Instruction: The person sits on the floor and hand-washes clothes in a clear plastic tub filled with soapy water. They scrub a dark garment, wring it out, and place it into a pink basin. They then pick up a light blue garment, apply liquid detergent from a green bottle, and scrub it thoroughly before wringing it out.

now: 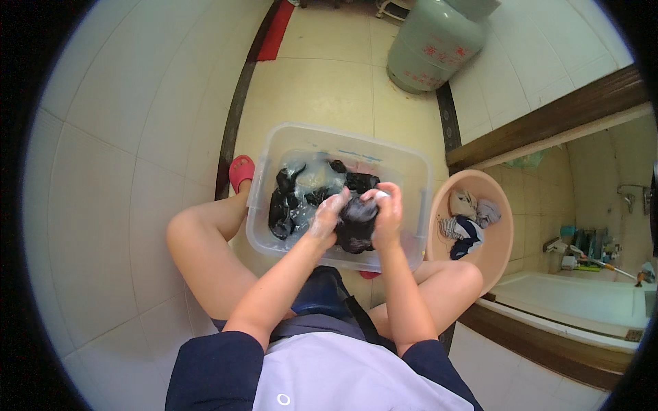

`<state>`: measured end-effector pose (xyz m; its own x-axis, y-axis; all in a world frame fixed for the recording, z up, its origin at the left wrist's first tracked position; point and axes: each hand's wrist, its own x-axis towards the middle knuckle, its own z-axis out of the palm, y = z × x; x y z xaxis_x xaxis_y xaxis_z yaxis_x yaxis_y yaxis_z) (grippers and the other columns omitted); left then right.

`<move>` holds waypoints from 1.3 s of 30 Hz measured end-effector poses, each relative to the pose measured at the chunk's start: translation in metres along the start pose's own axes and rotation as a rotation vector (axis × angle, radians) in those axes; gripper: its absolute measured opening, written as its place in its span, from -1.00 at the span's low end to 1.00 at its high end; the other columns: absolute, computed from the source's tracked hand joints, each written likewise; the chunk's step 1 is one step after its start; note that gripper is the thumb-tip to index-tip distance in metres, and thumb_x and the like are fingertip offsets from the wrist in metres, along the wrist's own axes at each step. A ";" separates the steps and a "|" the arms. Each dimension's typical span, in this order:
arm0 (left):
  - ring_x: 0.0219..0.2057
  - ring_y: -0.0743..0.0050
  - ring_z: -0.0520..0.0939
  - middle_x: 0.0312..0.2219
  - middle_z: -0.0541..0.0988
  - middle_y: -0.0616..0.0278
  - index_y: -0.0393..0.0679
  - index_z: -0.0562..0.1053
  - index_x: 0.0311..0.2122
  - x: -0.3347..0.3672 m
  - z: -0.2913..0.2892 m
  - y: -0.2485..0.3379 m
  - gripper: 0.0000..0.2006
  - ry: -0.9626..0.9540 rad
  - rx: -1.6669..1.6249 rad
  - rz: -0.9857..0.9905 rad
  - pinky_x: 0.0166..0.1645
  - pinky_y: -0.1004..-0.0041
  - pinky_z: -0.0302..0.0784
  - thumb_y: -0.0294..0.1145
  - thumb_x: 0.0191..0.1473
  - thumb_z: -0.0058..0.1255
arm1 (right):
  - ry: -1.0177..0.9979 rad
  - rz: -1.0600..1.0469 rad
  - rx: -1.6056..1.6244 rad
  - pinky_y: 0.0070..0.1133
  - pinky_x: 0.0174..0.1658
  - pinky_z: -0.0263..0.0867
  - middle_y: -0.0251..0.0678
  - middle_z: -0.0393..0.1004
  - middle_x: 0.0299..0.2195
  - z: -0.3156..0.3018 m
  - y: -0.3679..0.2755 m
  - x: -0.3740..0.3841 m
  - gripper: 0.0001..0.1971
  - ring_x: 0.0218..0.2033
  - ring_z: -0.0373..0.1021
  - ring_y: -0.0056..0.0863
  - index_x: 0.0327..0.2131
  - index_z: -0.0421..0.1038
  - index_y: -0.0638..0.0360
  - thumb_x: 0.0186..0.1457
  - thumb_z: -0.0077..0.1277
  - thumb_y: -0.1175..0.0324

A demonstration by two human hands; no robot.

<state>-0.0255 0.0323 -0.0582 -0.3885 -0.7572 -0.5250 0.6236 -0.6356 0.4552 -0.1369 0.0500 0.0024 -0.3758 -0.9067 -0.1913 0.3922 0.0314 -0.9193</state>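
Observation:
A clear plastic tub (417,226) stands between my knees, with cloudy, sudsy water and dark wet clothes (282,211) in it. Over its near right part my left hand (329,216) and my right hand (388,214) grip a bunched black wet garment (357,229) from both sides. Foam coats the fingers of both hands. A small white patch shows at the right fingertips; whether it is suds or soap I cannot tell. What kind of garment this is does not show.
To the tub's right sits a peach basin (502,236) with several light and dark clothes. A grey-green gas cylinder (435,55) stands at the far right by the tiled wall. A dark-framed opening on the right shows a white bathtub (569,294). A red mat (276,31) lies far left.

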 end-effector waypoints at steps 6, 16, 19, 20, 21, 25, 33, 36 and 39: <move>-0.55 0.51 0.46 -0.59 0.45 0.34 0.03 0.33 -0.57 0.015 0.001 -0.007 -0.73 0.014 -0.144 -0.097 -0.41 0.42 0.42 -0.10 0.06 -0.01 | -0.006 -0.831 -0.823 -0.39 -0.51 0.20 -0.18 0.20 -0.66 0.011 0.033 -0.029 -0.83 -0.57 0.26 -0.13 -0.63 0.25 0.18 -0.20 0.04 0.40; -0.56 0.57 0.20 -0.63 0.24 0.43 -0.04 0.30 -0.62 -0.018 0.049 0.013 -0.49 0.200 0.473 0.092 -0.40 0.51 0.18 0.22 0.05 -0.17 | -0.589 0.406 -0.263 -0.55 0.10 0.08 -0.34 0.32 -0.07 -0.051 0.025 0.018 -0.42 -0.04 0.23 -0.51 0.04 0.19 0.19 0.08 -0.08 -0.04; -0.59 0.50 0.17 -0.71 0.20 0.38 -0.12 0.25 -0.68 -0.009 0.040 0.013 -0.43 0.084 0.679 0.143 -0.42 0.50 0.17 0.20 0.10 -0.26 | -0.571 0.127 -0.732 -0.46 -0.01 0.19 -0.22 0.42 -0.19 -0.045 0.012 0.008 -0.27 -0.11 0.31 -0.43 -0.10 0.26 0.16 -0.46 0.36 0.22; -0.60 0.49 0.17 -0.72 0.20 0.36 -0.16 0.27 -0.68 -0.007 0.035 0.012 -0.41 0.096 0.754 0.113 -0.42 0.50 0.18 0.19 0.12 -0.27 | -0.553 0.161 -0.868 -0.47 -0.05 0.22 -0.18 0.43 -0.24 -0.043 0.009 0.004 -0.31 -0.16 0.34 -0.40 -0.14 0.29 0.17 -0.45 0.35 0.22; -0.59 0.49 0.19 -0.72 0.21 0.34 -0.18 0.28 -0.67 -0.005 0.031 0.008 -0.41 0.109 0.844 0.223 -0.42 0.49 0.19 0.19 0.12 -0.28 | -0.532 0.135 -0.955 -0.47 -0.09 0.25 -0.15 0.45 -0.28 -0.040 0.008 0.003 -0.35 -0.20 0.37 -0.37 -0.18 0.31 0.19 -0.44 0.34 0.21; -0.59 0.46 0.25 -0.71 0.26 0.26 -0.24 0.31 -0.62 -0.002 0.011 -0.001 -0.38 0.014 0.980 0.418 -0.41 0.44 0.23 0.19 0.14 -0.37 | -0.548 0.078 -0.977 -0.51 -0.29 0.32 -0.16 0.48 -0.49 -0.042 0.008 -0.005 -0.56 -0.44 0.42 -0.41 -0.36 0.39 0.31 -0.34 0.29 0.26; -0.41 -0.05 0.55 -0.51 0.52 -0.08 -0.24 0.49 -0.40 0.008 -0.025 0.013 -0.45 -0.335 1.584 0.432 -0.28 0.28 0.43 0.07 -0.38 0.25 | -0.311 0.258 0.238 -0.56 -0.22 0.34 -0.20 0.46 -0.33 -0.069 -0.023 -0.006 -0.62 -0.34 0.42 -0.40 -0.20 0.32 0.32 -0.21 -0.04 0.47; -0.48 0.16 0.58 -0.60 0.54 0.04 -0.24 0.52 -0.43 0.013 -0.028 0.028 -0.53 -0.343 1.674 0.392 -0.28 0.36 0.46 -0.01 -0.36 0.25 | -0.170 0.219 0.387 -0.41 -0.04 0.29 -0.07 0.41 -0.19 -0.083 -0.036 0.006 -0.53 -0.17 0.38 -0.26 -0.09 0.26 0.35 -0.17 -0.09 0.39; -0.38 0.50 0.55 -0.47 0.56 0.20 -0.25 0.52 -0.37 0.012 -0.020 0.032 -0.64 -0.299 1.200 0.172 -0.22 0.45 0.44 -0.25 -0.33 0.23 | -0.105 0.240 0.439 -0.39 0.00 0.27 -0.06 0.39 -0.14 -0.091 -0.042 0.023 -0.53 -0.14 0.36 -0.25 -0.05 0.22 0.35 -0.11 -0.13 0.40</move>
<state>0.0040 0.0059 -0.0642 -0.6006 -0.7486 -0.2810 -0.2695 -0.1414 0.9526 -0.2386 0.0660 0.0050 -0.1547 -0.9336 -0.3233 0.7812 0.0847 -0.6185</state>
